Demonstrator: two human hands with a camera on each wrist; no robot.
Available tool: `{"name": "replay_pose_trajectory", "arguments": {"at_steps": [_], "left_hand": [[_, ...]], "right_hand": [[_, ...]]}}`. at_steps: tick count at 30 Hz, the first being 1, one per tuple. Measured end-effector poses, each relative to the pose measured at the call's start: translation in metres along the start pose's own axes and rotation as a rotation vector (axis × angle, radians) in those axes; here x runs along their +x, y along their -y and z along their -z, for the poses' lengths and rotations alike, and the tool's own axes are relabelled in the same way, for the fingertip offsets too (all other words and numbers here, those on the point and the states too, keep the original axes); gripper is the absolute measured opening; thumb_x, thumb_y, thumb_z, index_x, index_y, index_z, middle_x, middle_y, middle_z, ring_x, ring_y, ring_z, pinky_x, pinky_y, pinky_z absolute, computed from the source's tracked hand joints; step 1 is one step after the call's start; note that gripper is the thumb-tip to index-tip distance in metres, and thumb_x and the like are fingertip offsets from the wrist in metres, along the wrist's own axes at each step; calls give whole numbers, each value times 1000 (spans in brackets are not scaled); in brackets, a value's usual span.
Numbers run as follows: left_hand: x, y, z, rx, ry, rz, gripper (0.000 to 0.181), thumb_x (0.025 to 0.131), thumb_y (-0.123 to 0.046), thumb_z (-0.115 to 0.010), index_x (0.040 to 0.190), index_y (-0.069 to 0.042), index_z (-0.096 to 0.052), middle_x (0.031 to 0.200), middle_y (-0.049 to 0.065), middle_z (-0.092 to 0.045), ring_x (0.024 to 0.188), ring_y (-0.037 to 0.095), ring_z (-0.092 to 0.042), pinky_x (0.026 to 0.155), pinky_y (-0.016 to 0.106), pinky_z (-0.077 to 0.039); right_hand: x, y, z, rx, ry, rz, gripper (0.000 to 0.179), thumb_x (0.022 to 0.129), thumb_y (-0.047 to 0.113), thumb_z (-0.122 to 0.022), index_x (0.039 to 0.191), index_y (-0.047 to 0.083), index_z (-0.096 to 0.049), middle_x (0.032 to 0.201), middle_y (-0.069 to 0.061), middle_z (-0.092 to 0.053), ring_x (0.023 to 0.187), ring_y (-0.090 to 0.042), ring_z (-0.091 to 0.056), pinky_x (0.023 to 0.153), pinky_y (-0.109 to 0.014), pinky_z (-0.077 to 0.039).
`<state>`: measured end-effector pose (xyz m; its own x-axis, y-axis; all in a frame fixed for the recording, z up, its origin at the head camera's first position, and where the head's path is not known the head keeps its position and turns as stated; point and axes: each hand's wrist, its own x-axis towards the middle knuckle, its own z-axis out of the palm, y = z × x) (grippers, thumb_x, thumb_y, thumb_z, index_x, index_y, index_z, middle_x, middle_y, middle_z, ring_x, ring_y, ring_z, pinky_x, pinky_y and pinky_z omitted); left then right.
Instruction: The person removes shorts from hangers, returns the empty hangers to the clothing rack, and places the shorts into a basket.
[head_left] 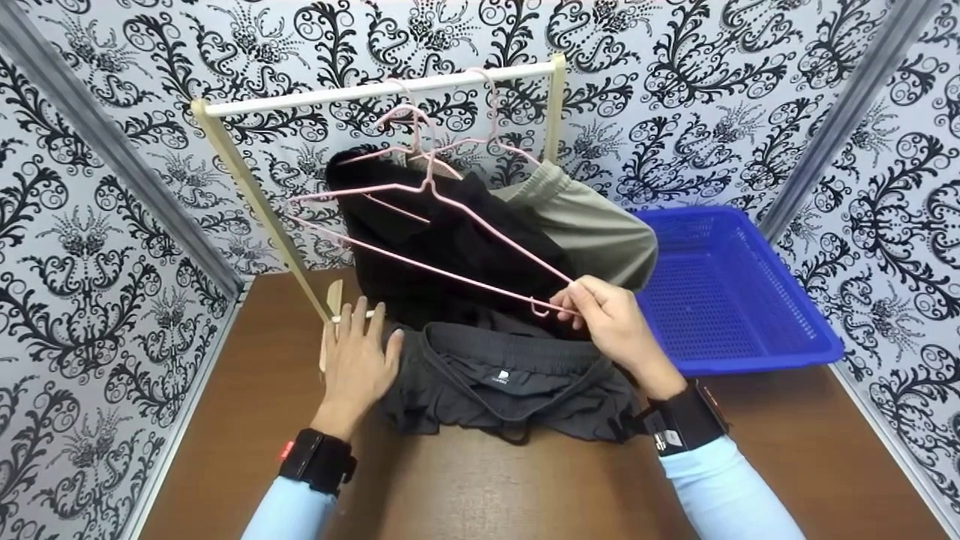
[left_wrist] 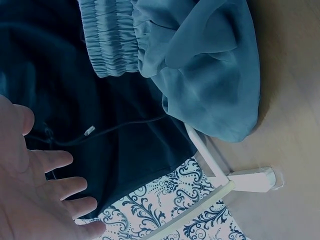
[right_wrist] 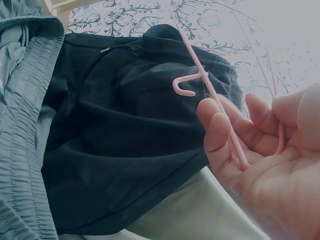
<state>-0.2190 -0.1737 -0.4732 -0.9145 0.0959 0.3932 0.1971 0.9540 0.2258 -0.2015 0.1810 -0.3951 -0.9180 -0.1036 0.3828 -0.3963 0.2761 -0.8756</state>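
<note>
A pink hanger is held at its right corner by my right hand, tilted in front of the rack. In the right wrist view, curled fingers and thumb wrap round the hanger beside its small hook. Dark grey shorts lie on the table below, waistband facing up and back. My left hand is spread at their left side, fingers straight, holding nothing; contact with the shorts cannot be told. In the left wrist view, the palm faces black pants.
A rack with a white bar stands behind. A black garment and khaki shorts hang from it on pink hangers. At the right sits a blue plastic basket. Patterned walls enclose the brown table.
</note>
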Motion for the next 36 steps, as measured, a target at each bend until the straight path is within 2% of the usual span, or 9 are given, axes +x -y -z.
{"name": "replay_pose_trajectory", "arguments": {"at_steps": [5,9,15,18,27,33,36], "left_hand": [[0,0,-1,5,-6,-6,54,104,-34,-53,145,1,-55,156,28,-43,146,51,-35,119,67,-22],[1,-1,-2,6,-9,-8,55,103,-35,-54,144,1,-55,155,29,-44,146,50,-36,119,68,-22],[1,-3,-3,15,-13,-17,55,102,-35,-56,143,1,-56,153,29,-46,144,50,-37,118,68,-23],[2,-3,-3,16,4,-16,56,103,-37,-55,144,1,-56,154,29,-45,145,50,-37,117,68,-25],[4,-4,-6,4,48,-3,57,105,-37,-52,147,1,-53,156,28,-43,147,49,-34,119,66,-23],[4,-5,-8,21,63,-6,57,105,-38,-52,147,1,-54,156,28,-44,146,49,-35,119,66,-24],[4,-4,-9,35,68,-8,57,105,-38,-52,147,1,-53,156,28,-44,146,49,-36,118,66,-25]], "right_hand": [[6,4,-3,-11,-12,28,32,107,5,-50,82,-3,-68,91,-17,-76,66,-11,-67,59,-22,-53],[10,5,-5,-6,-18,17,32,107,5,-51,81,-3,-67,90,-17,-76,68,-17,-68,60,-24,-54],[19,11,-9,-17,-31,10,30,107,5,-51,88,-4,-72,88,-17,-75,66,-16,-68,59,-23,-54],[25,15,-12,-45,-32,18,29,107,6,-51,90,-4,-73,86,-17,-75,64,-14,-67,58,-23,-54],[40,27,-19,-82,-13,16,31,108,8,-49,90,-3,-72,87,-17,-75,66,-21,-68,58,-22,-54],[48,34,-24,-110,11,16,32,109,9,-48,90,-3,-70,84,-18,-74,66,-27,-68,61,-34,-58],[52,36,-27,-125,18,38,32,108,8,-47,89,-3,-70,81,-16,-73,64,-25,-67,61,-33,-58]]}}
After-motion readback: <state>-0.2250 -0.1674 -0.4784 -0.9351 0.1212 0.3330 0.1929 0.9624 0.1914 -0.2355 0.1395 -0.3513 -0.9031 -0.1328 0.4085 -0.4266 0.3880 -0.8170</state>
